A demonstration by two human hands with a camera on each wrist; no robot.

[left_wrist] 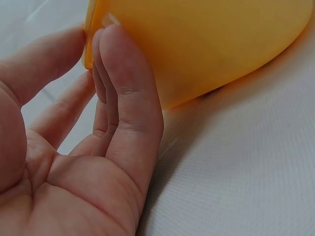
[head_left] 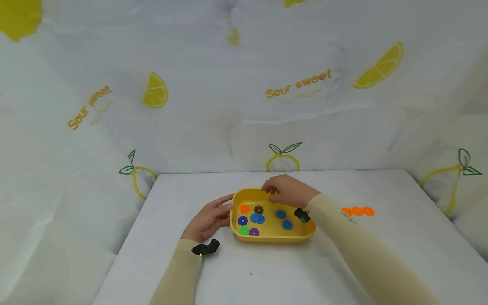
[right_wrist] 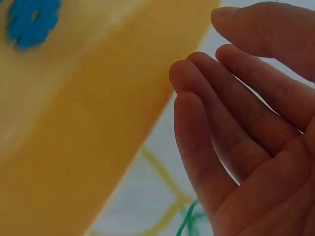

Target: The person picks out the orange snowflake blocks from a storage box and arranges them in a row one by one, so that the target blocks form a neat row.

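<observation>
A yellow plastic tray (head_left: 267, 239) sits in front of me on the white table. My left hand (head_left: 209, 219) grips its left end, thumb at the rim and fingers against the outer wall (left_wrist: 221, 44). Over the far rim hovers my right hand (head_left: 291, 190), fingers loosely bent; nothing shows between thumb and fingers in the right wrist view. Inside the tray, toward the left, lie notched plastic discs: orange (head_left: 244, 208), brown (head_left: 259, 209), dark blue (head_left: 242, 220), light blue (head_left: 257, 218), green (head_left: 244, 230) and purple (head_left: 253, 231). Two blue discs (head_left: 287, 225) lie further right.
Several orange discs (head_left: 357, 211) form a row on the table right of the tray, beyond my right forearm. A white sheet (head_left: 213, 106) printed with lemons hangs behind the table and along both sides. The table's far edge (head_left: 198, 173) runs just behind the tray.
</observation>
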